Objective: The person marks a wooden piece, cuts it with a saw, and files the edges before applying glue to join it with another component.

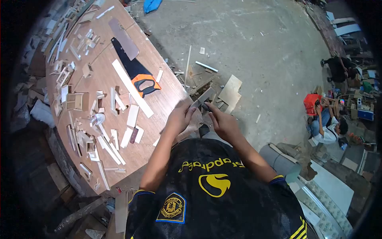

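Note:
Above the near right edge of the workbench, my left hand (181, 118) is closed on a thin flat strip of wood (203, 96), which points away from me. Close beside it, my right hand (223, 124) is closed, with a small dark object (206, 106) at its fingertips whose kind I cannot make out. Apart from both hands, a handsaw (128, 59) with an orange and black handle lies on the bench. A long pale wood strip (131, 87) lies beside the saw.
Many wood offcuts and small wooden boxes cover the left of the workbench (167, 85). Broken board pieces (230, 91) lie on the concrete floor (274, 71) beyond my hands. At the right, a person (328, 127) sits near a red container (312, 104) and clutter.

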The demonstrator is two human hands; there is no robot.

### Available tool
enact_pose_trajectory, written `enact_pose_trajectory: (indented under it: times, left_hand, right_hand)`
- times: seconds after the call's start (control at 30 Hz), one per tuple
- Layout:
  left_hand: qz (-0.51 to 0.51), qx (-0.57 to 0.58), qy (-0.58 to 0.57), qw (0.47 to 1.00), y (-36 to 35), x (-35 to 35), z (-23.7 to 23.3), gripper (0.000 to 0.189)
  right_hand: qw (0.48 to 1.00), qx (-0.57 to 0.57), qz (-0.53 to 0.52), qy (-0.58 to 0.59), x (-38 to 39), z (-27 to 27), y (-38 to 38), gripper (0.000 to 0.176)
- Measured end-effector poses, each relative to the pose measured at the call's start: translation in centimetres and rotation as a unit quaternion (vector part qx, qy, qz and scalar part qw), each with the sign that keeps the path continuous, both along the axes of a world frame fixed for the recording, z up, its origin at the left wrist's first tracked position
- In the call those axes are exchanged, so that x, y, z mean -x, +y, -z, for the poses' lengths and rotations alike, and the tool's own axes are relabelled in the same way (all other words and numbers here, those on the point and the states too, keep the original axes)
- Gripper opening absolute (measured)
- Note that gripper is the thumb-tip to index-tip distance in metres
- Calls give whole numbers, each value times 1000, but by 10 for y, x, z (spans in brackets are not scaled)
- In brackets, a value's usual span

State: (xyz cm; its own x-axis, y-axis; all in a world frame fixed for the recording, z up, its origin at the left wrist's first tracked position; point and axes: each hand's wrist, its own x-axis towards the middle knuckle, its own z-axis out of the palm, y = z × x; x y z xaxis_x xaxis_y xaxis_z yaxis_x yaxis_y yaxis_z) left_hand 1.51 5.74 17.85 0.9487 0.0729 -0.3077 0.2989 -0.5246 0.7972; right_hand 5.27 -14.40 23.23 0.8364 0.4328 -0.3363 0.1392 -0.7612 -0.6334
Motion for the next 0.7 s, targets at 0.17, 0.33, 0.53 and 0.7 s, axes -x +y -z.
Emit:
enact_pose_trajectory:
  times: [0.17, 0.33, 0.53, 0.7]
  left_hand:
    - [-13, 51, -6, 999, -23, 31, -41, 35]
    - [-97, 22, 29, 995, -44, 66, -60, 40]
    - [-210, -198, 67, 955, -59, 108, -56, 36]
    - [-220, -227, 76, 946, -58, 135, -71, 35]
  right_hand:
    - [996, -25, -52, -65, 20, -26, -25, 44]
    - [986, -28, -144, -84, 36, -34, -38, 45]
    - [973, -10, -209, -94, 58, -35, -32, 41]
    - [960, 7, -268, -81, 71, -53, -32, 41]
